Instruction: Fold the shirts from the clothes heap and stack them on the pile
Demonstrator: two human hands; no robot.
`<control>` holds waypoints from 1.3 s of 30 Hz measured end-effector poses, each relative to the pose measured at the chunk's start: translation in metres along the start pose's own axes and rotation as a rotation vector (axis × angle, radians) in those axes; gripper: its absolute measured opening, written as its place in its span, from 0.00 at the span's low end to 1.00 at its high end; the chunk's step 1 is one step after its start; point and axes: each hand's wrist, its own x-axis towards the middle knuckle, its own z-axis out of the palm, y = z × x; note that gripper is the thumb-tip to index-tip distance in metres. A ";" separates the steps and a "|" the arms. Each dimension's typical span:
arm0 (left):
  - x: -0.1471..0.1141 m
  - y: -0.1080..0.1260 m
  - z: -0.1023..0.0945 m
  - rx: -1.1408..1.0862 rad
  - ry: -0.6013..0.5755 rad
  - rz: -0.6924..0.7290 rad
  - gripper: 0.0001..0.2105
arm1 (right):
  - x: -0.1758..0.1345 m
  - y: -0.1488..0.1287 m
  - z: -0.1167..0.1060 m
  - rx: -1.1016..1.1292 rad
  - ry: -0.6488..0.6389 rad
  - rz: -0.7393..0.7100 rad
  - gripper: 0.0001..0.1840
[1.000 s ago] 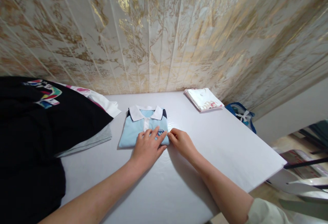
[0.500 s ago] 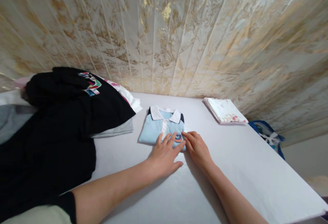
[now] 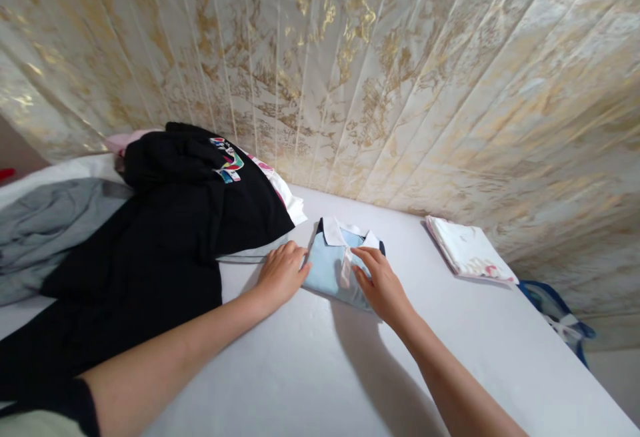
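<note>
A folded light blue polo shirt (image 3: 325,265) with a white collar and dark navy shoulders lies on the white table. My left hand (image 3: 284,271) rests at the shirt's left edge, fingers lightly bent and thumb against its side. Over the shirt's right half is my right hand (image 3: 380,283), thumb and forefinger apart near the button placket. Whether its fingertips touch the fabric I cannot tell. That hand hides the chest badge.
A heap of clothes, with a black garment (image 3: 170,223) on top and a grey one (image 3: 55,223) beside it, covers the table's left. Folded white cloth (image 3: 470,247) lies at the back right. Past the right edge is a blue-trimmed bag (image 3: 555,310). A patterned curtain (image 3: 320,77) hangs behind.
My left hand has moved from the shirt's front to its left edge. My right hand has gone from the right edge to above the shirt. The view has turned left.
</note>
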 end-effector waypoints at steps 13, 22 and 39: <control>0.003 -0.003 0.009 -0.207 0.058 0.059 0.10 | 0.087 -0.040 0.067 -0.075 -0.079 0.260 0.14; 0.042 -0.014 0.012 -0.340 -0.030 -0.105 0.15 | 0.087 -0.033 0.066 -0.079 -0.100 0.219 0.04; 0.054 -0.001 0.008 -0.939 -0.282 -0.285 0.09 | 0.087 -0.028 0.056 0.135 -0.063 0.296 0.06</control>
